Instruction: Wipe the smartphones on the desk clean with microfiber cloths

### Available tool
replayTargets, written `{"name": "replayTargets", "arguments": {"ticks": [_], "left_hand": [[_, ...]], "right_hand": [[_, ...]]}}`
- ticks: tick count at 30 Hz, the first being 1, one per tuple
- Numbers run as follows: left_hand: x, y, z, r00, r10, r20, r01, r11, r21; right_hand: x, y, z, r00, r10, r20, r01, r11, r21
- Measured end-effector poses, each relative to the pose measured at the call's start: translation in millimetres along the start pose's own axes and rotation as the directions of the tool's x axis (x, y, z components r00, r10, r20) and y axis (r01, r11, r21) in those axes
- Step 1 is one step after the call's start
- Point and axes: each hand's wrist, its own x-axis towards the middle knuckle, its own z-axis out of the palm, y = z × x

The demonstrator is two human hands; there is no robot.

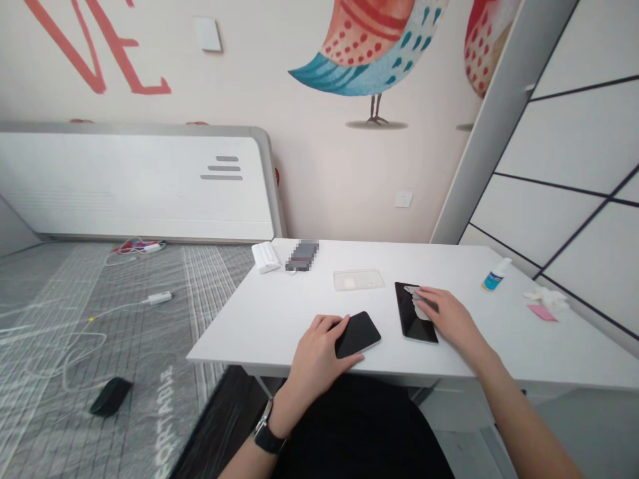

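Observation:
My left hand grips a black-screened smartphone near the front edge of the white table, thumb and fingers around its left end. To its right lies a small black tablet, screen up. My right hand presses a grey cleaning cloth onto the tablet's screen, fingers closed on it; part of the cloth is hidden under the fingers. Behind the smartphone, a clear phone case rests flat on the tabletop.
A white case-like item and a pixelated dark object sit at the table's back left. On the right are a spray bottle, crumpled white tissue and a pink slip. Left of the table, a bed holds cables and a black mouse.

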Motion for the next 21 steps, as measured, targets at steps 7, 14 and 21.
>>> {"name": "replayTargets", "arguments": {"ticks": [7,14,21], "left_hand": [[10.5,15.4,7.5,0.996,-0.07,0.053,0.071,0.997,-0.027],[-28.0,-9.8,-10.6,1.0,-0.007,0.014,0.007,0.998,-0.065],[-38.6,-10.8,2.5,0.996,-0.052,-0.077,0.05,0.998,-0.037]], "right_hand": [[-5.5,-51.2,-5.3,0.962,-0.07,-0.264,0.092,0.993,0.072],[-54.2,-131.2,27.2,0.949,-0.303,0.086,0.291,0.948,0.127],[-78.3,-161.6,18.8,0.791,-0.493,0.363,0.436,0.87,0.231]]}}
